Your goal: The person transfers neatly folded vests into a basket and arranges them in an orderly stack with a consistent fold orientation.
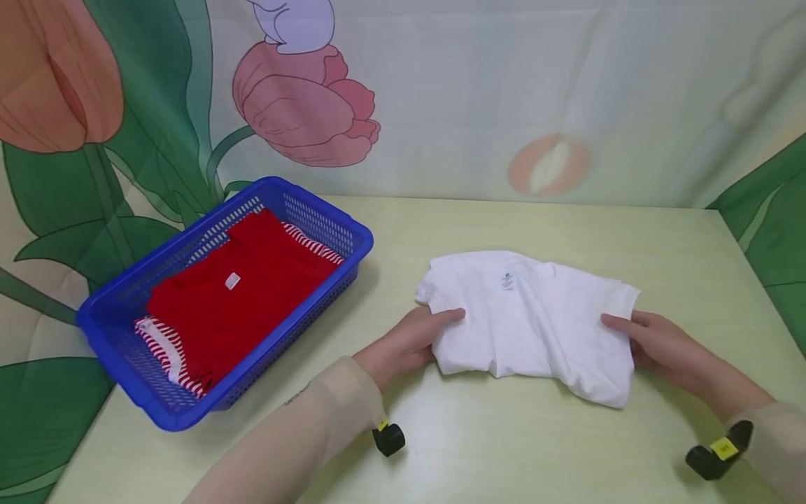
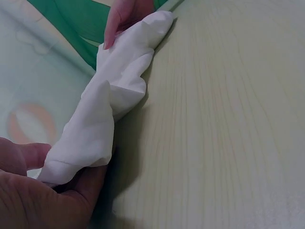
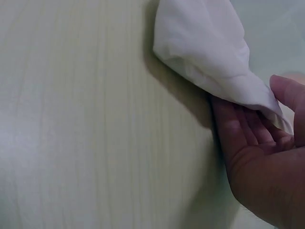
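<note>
A folded white T-shirt (image 1: 529,315) with a small printed neck label is held just above the table, one hand at each side. My left hand (image 1: 418,336) grips its left edge, thumb on top and fingers underneath. On the opposite edge my right hand (image 1: 667,350) holds the cloth the same way. The left wrist view shows the shirt (image 2: 114,81) sagging between both hands. In the right wrist view the fingers (image 3: 231,126) reach under the shirt (image 3: 205,47), and their tips are hidden by the cloth.
At the left stands a blue plastic basket (image 1: 362,241) with a folded red garment (image 1: 252,287) and red-and-white striped cloth (image 1: 315,245) inside. The pale wooden table (image 1: 504,448) reaches back to a printed curtain (image 1: 453,98) with flowers and leaves.
</note>
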A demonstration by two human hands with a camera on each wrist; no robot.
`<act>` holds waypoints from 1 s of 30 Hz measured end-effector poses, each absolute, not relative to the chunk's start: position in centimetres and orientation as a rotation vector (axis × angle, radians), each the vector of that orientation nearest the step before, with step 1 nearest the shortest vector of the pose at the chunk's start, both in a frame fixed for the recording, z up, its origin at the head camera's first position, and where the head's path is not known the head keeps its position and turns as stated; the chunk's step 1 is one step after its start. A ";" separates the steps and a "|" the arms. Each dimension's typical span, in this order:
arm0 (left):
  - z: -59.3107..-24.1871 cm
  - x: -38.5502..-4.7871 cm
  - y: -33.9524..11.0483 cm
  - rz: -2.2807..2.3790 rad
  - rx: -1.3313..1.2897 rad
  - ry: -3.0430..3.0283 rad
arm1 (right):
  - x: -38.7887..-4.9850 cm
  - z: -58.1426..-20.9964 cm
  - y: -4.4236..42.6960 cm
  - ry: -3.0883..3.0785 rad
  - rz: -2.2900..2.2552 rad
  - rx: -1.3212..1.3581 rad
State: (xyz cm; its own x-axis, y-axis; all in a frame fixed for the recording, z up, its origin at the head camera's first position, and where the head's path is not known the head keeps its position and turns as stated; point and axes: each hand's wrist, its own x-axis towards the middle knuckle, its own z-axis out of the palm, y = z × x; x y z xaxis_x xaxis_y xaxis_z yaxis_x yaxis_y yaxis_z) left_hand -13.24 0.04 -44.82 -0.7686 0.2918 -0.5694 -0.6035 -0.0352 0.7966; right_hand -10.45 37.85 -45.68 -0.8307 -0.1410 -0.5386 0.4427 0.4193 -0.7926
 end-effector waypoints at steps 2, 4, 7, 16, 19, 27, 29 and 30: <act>-44.8 -13.3 -0.1 1.857 -0.334 1.663 | -10.4 -45.8 37.7 2.174 -1.421 0.254; -44.9 -13.4 -0.2 1.846 -0.344 1.702 | -10.4 -45.8 37.7 2.217 -1.405 0.246; -44.8 -13.5 -0.6 1.824 -0.355 1.759 | -10.4 -45.7 37.9 2.261 -1.389 0.239; -43.9 -14.0 -2.0 1.810 -0.347 1.816 | -10.5 -44.6 38.9 2.327 -1.366 0.202; -43.3 -14.0 -2.4 1.818 -0.311 1.828 | -10.6 -44.0 39.2 2.335 -1.368 0.190; -40.8 -13.8 -3.5 1.819 -0.209 1.805 | -11.1 -42.2 39.4 2.308 -1.404 0.163; -40.1 -13.8 -3.7 1.826 -0.175 1.805 | -11.3 -41.6 39.4 2.306 -1.415 0.155; -39.8 -13.8 -3.8 1.828 -0.162 1.805 | -11.4 -41.2 39.4 2.304 -1.425 0.152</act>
